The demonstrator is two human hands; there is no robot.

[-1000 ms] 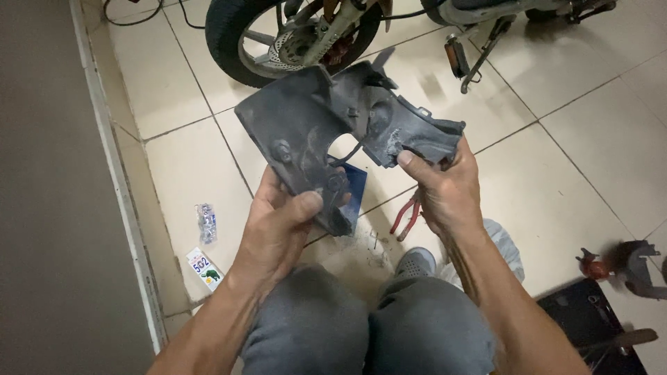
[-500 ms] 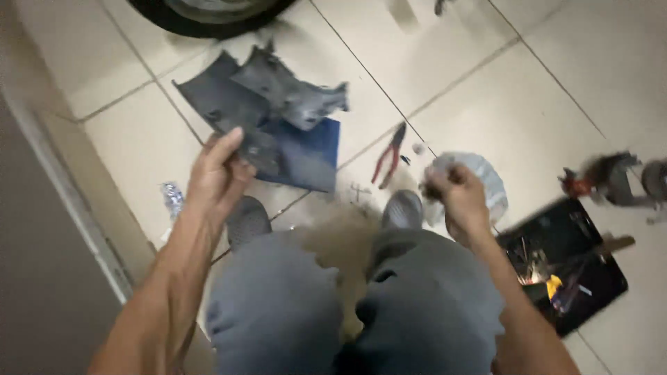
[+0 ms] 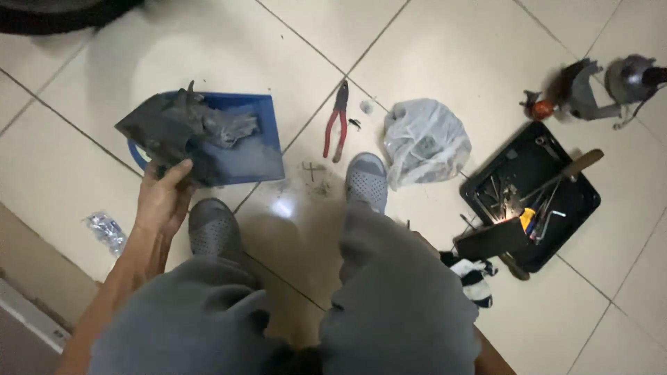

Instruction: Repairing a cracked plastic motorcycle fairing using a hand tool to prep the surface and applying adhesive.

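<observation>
Pale floor tiles [image 3: 431, 42], one hand now doing the holding

Closest to the camera are grey trouser knees and two grey shoes [image 3: 366, 179]. The left hand [image 3: 161, 201] grips the dark plastic cover [image 3: 182, 128] by its near edge, with the thumb on top. A second ago both hands held this cover up in the air; now it sits low, on the blue tray [image 3: 260, 149] on the floor. The right hand has let go and is out of view, so I cannot tell how it is. Red pliers [image 3: 335, 121] lie just past the shoes, beside a clear plastic bag [image 3: 424, 142]. Off to the right, a black tray [image 3: 580, 208] holds small tools. Farthest away, a dark tyre [image 3: 62, 10] shows at the top edge.
</observation>
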